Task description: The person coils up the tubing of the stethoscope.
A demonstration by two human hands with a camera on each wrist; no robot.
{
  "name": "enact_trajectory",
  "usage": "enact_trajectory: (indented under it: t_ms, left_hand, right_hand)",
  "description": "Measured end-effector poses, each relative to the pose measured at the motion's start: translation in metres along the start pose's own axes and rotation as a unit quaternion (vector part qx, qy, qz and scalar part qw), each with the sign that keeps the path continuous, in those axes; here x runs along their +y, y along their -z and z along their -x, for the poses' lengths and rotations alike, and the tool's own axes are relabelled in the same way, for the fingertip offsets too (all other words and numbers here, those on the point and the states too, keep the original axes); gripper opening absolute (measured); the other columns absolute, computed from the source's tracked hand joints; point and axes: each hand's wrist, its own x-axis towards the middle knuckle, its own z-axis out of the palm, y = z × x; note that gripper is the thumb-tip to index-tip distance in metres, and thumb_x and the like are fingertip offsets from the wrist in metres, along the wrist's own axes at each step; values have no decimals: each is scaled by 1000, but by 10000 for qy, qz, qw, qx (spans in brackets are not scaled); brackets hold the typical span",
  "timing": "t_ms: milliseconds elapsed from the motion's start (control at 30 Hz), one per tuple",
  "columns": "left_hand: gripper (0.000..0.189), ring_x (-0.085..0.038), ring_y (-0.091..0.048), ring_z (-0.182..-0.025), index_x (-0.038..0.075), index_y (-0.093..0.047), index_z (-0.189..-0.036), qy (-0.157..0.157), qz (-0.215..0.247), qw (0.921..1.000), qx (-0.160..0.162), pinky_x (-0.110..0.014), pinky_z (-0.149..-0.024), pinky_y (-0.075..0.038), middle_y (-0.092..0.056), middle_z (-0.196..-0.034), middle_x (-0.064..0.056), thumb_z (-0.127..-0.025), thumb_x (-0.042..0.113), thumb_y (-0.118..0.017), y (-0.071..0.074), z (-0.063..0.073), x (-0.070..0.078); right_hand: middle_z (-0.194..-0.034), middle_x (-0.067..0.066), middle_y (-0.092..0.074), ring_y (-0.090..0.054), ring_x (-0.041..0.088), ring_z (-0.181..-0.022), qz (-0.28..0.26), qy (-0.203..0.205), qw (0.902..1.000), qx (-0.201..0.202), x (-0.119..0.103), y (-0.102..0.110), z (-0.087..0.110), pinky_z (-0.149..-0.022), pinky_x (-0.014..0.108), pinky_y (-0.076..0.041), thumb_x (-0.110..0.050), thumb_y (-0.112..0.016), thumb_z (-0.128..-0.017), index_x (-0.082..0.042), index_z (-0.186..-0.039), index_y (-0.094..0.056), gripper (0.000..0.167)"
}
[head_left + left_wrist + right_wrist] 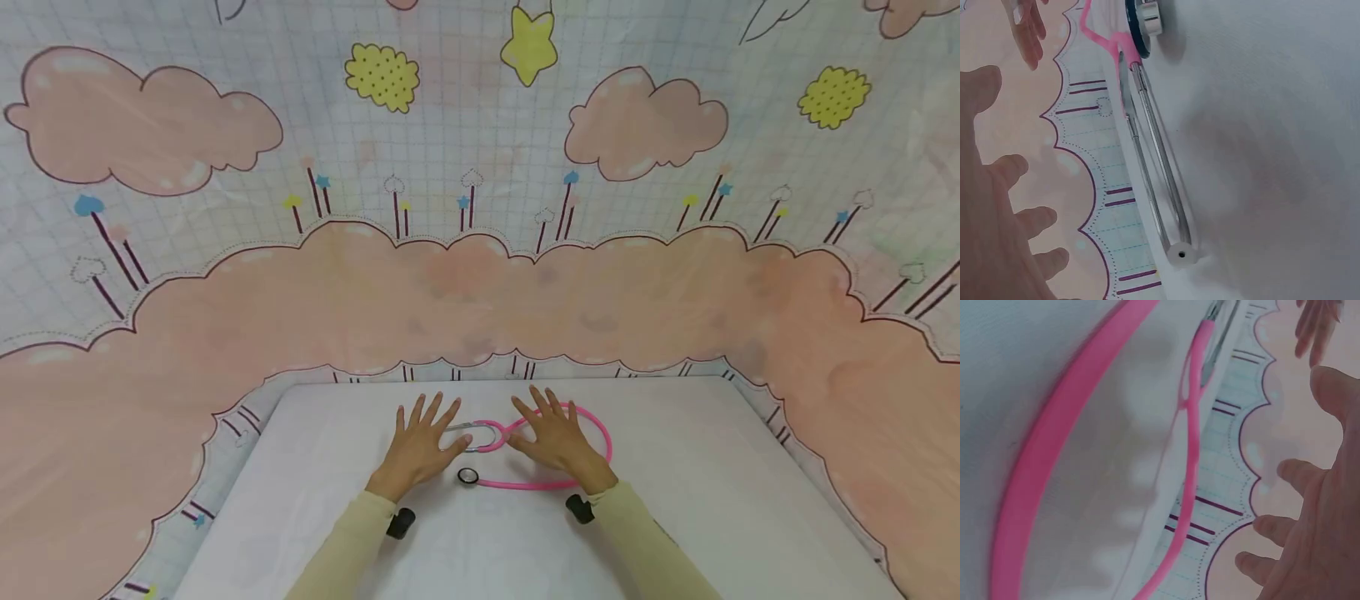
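Observation:
A pink stethoscope point(525, 486) lies on the white table, its tubing curved in a loop to the right. Its round chest piece point(468, 476) has a dark rim and sits at the near left end. The metal ear tubes point(1163, 159) point left, ending in a pale ear tip point(1181, 254). Over the ear-tube end my left hand point(422, 448) hovers, fingers spread and holding nothing. My right hand point(558, 440) is spread above the loop, covering part of the tubing in the head view; it too holds nothing.
The white table point(480, 550) reaches back to a patterned cloth point(525, 300) with clouds and stars, which hangs behind and spreads along both sides. A black wrist camera point(401, 523) is worn at the left wrist, another black camera point(580, 508) at the right.

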Motion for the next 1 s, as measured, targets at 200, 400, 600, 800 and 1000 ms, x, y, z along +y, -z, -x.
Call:
enact_trajectory:
  t_ms: [200,400,600,800,1000]
  left_hand:
    - [73,-40,-16,-151,29,-32,-155,16,131,9999,-21,-68,-116,-12,-26,-162,-11,-93,66,-46,-7,-6,-5]
    - [74,-41,-18,-150,25,-34,-154,138,272,9993,-199,-68,-115,-12,-27,-161,-12,-93,63,-50,-14,-9,-6]
    - [72,-42,-25,-147,19,-40,-152,200,444,9985,-260,-69,-114,-15,-34,-158,-16,-93,57,-55,-20,-12,-7]
    - [70,-43,-31,-144,15,-44,-149,265,483,9983,-212,-69,-113,-19,-39,-154,-18,-92,52,-60,-23,-14,-9]
    - [64,-40,-40,-139,12,-49,-144,346,624,9970,-290,-68,-112,-22,-49,-146,-17,-91,44,-64,-29,-14,-12]
  right_hand:
    - [-163,11,-22,-17,40,-150,56,-97,9999,-76,5,-4,-3,-114,71,-12,-57,-53,-94,-29,-154,-34,68]
    - [-163,10,-23,-17,40,-151,8,-183,9997,-155,10,-7,-6,-114,70,-12,-57,-53,-94,-29,-153,-35,69]
    - [-162,11,-26,-19,40,-150,36,-286,9992,-269,15,-12,-12,-114,70,-13,-57,-54,-93,-27,-153,-37,69]
    - [-161,12,-28,-19,40,-150,-65,-454,9981,-402,15,-16,-17,-114,70,-11,-56,-56,-92,-26,-152,-38,69]
    - [-158,14,-34,-24,41,-148,-71,-531,9975,-460,17,-21,-20,-113,71,-12,-55,-60,-90,-23,-149,-44,69]
